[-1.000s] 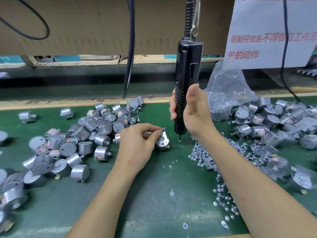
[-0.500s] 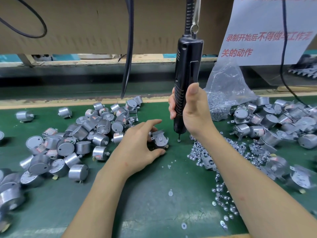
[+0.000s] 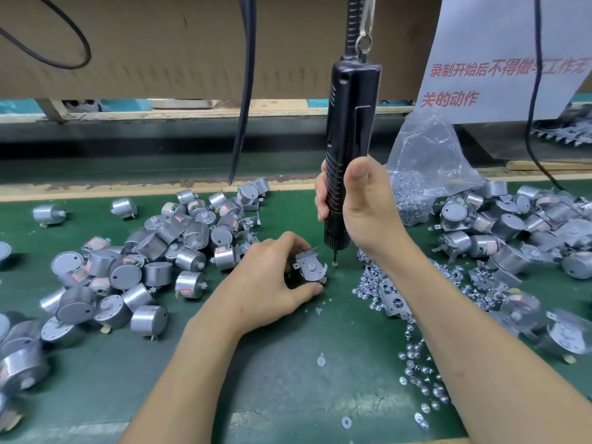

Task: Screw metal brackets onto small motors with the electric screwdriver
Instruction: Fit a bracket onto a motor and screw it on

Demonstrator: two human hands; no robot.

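A green worktop (image 3: 272, 379) spreads across the scene. A heap of bare motors (image 3: 153, 251) covers its left side, and motors already carrying brackets (image 3: 512, 225) are piled at the right. A clear bag of screws (image 3: 426, 168) slumps at the far right. The black electric screwdriver (image 3: 349, 139) hangs upright from a hook, its lower barrel clasped by the right hand (image 3: 368, 209). The left hand (image 3: 272, 277) grips one motor (image 3: 309, 277) at the worktop's centre, a metal bracket (image 3: 307, 261) lying on top. The bit tip sits just right of that bracket. Loose screws (image 3: 378, 283) are scattered near the right wrist.
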